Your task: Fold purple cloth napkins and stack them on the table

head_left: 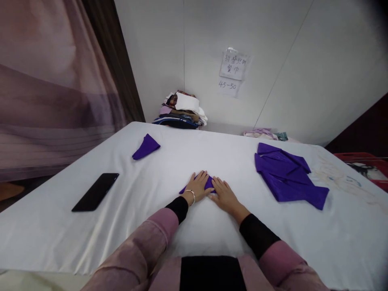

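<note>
A small folded purple cloth napkin [209, 183] lies on the white-covered table [194, 151] in front of me, partly hidden under my hands. My left hand [199, 187], with a bracelet at the wrist, rests flat across its middle, fingers stretched out. At the napkin's right edge my right hand [223, 195] is laid flat with its fingers extended, pointing up and left. The two hands almost meet at the thumbs. Farther back on the left sits another folded purple napkin [146, 146], roughly triangular.
Several purple cloths [281, 173] lie in a loose, overlapping heap on the right. A black flat tablet-like object [95, 192] is at the left. Behind the table are a pile of folded clothes [180, 109], a paper sign [233, 66] on the wall and a red crate [368, 163].
</note>
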Motion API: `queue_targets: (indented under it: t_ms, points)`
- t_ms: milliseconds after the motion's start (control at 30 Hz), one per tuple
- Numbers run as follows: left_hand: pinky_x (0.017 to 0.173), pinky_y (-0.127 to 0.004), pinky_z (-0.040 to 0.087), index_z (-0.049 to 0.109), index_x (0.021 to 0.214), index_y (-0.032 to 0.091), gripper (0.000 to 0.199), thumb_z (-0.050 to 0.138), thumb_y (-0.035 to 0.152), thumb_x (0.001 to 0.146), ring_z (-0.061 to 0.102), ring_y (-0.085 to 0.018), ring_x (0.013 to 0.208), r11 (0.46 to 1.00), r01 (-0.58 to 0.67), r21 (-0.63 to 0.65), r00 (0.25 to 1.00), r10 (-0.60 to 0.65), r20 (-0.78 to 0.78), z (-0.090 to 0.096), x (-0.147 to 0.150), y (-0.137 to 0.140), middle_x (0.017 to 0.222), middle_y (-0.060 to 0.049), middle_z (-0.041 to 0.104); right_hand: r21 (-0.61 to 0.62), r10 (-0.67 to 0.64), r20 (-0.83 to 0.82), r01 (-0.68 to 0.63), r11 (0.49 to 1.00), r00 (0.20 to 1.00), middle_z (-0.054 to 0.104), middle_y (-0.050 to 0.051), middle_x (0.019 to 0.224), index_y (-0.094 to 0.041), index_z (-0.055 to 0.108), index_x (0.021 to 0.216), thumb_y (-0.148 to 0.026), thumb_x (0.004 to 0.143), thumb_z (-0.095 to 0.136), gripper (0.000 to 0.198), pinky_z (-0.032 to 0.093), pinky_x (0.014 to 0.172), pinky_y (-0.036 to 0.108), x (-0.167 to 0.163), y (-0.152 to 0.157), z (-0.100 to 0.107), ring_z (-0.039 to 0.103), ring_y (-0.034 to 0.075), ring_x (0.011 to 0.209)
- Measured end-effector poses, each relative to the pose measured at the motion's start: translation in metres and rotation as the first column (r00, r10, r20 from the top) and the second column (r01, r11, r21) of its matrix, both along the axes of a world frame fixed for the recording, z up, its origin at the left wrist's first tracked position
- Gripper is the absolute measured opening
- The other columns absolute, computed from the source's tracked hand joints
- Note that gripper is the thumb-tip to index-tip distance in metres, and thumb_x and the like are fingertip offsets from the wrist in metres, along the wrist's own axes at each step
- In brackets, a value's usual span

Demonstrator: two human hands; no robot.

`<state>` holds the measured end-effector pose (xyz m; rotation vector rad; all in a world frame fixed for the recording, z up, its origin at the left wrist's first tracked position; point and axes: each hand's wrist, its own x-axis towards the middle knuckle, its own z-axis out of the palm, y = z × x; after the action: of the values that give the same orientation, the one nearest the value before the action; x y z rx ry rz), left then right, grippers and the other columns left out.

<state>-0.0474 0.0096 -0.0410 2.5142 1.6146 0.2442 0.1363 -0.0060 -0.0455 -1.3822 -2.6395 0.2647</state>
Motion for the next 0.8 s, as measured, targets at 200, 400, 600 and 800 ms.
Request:
queue_targets:
  t_ms: [200,400,600,800]
  points:
    - [0.110,-0.049,0.006,0.022,0.142,0.018,0.073,0.021,0.063,0.085,0.011,-0.025,0.138,1.000,0.002,-0.024,1.000,-0.002,-0.007,0.002,-0.001,0.001,0.150,-0.008,0.021,-0.003,-0.030,0.044,0.031,1.000,0.999,0.018,0.009,0.150,-0.016,0.015,0.144,-0.057,0.090,0.027,0.069,0.011,0.110,0.046,0.026,-0.018,0.005,0.012,0.022,0.138]
    - [0.110,-0.049,0.006,0.024,0.141,0.018,0.072,0.022,0.063,0.085,0.011,-0.026,0.138,0.999,-0.004,-0.045,1.000,0.003,-0.018,0.005,0.001,0.002,0.150,-0.008,0.021,-0.065,-0.089,0.062,0.093,0.994,0.994,0.019,0.008,0.149,-0.018,0.016,0.144,-0.055,0.091,0.025,0.065,0.009,0.109,0.048,0.060,-0.033,0.009,0.011,0.022,0.138]
    - [0.110,-0.050,0.005,0.024,0.141,0.016,0.073,0.020,0.062,0.085,0.010,-0.024,0.138,0.998,0.004,-0.058,1.000,-0.005,-0.028,0.008,0.001,0.001,0.151,-0.008,0.019,-0.187,-0.316,-0.120,0.291,0.938,0.941,0.018,0.009,0.149,-0.017,0.015,0.145,-0.055,0.092,0.018,0.065,0.012,0.110,0.045,0.072,-0.025,0.021,0.010,0.019,0.138]
    - [0.110,-0.050,0.006,0.025,0.141,0.016,0.072,0.023,0.061,0.086,0.010,-0.024,0.138,0.999,0.000,-0.034,1.000,-0.001,-0.017,0.006,0.001,0.001,0.150,-0.008,0.020,-0.027,-0.052,-0.114,0.049,0.998,0.992,0.020,0.010,0.149,-0.015,0.020,0.144,-0.054,0.091,0.026,0.067,0.008,0.111,0.043,0.020,-0.018,0.037,0.009,0.020,0.138]
